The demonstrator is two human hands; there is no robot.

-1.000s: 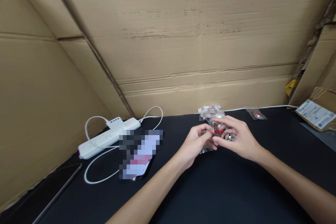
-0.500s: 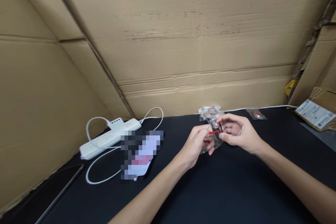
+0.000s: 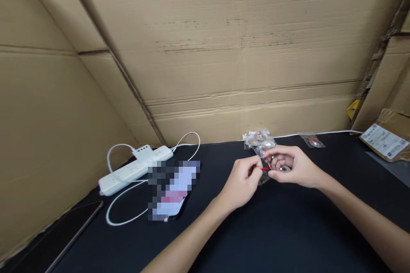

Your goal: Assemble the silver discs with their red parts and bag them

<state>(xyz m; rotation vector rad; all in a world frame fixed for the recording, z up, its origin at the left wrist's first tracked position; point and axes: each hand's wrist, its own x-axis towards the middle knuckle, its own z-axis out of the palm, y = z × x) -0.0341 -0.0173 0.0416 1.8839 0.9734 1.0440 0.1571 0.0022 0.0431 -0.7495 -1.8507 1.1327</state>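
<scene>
My left hand [image 3: 241,181] is closed, its thumb and forefinger pinching one end of a thin red cord [image 3: 265,169]. Facing it, my right hand [image 3: 293,166] curls its thumb and fingers around a small round shiny metal piece [image 3: 284,169], which the fingers partly cover. The cord spans the short gap between both hands, just above the black table. Under the hands, a clear plastic bag [image 3: 264,178] shows in part. Right behind them lies a pile of clear packets [image 3: 259,137] with shiny round pieces and red bits inside.
Another clear packet [image 3: 312,140] lies at the back right, near a white cable along the cardboard wall [image 3: 205,72]. A labelled brown parcel [image 3: 386,138] is at far right. To the left are a white power strip [image 3: 128,175], a phone [image 3: 176,192] and a dark flat device [image 3: 60,239].
My left hand has turned, its fingers now curled in more tightly. The round piece has tilted in my right hand, and the red cord sits slightly lower.
</scene>
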